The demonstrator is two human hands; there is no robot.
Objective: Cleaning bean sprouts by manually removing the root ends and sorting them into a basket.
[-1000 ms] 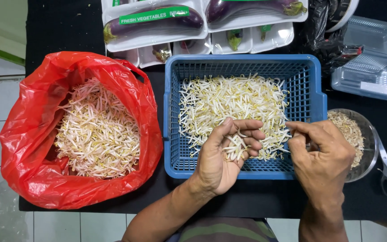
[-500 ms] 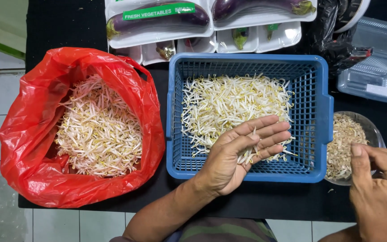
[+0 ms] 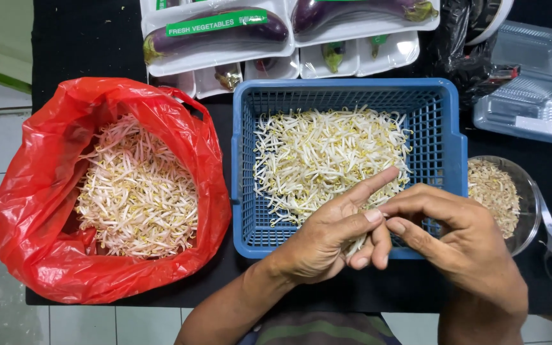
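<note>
Our left hand [image 3: 327, 239] is half curled around a few bean sprouts [image 3: 356, 245], and our right hand [image 3: 461, 246] pinches at them with its fingertips, right where the two hands meet at the near edge of the blue basket [image 3: 244, 191]. The big pile of sprouts [image 3: 327, 156] lies just past our hands, a bit nearer the left one. Our fingers hide most of the held sprouts, so we cannot tell which way they point.
</note>
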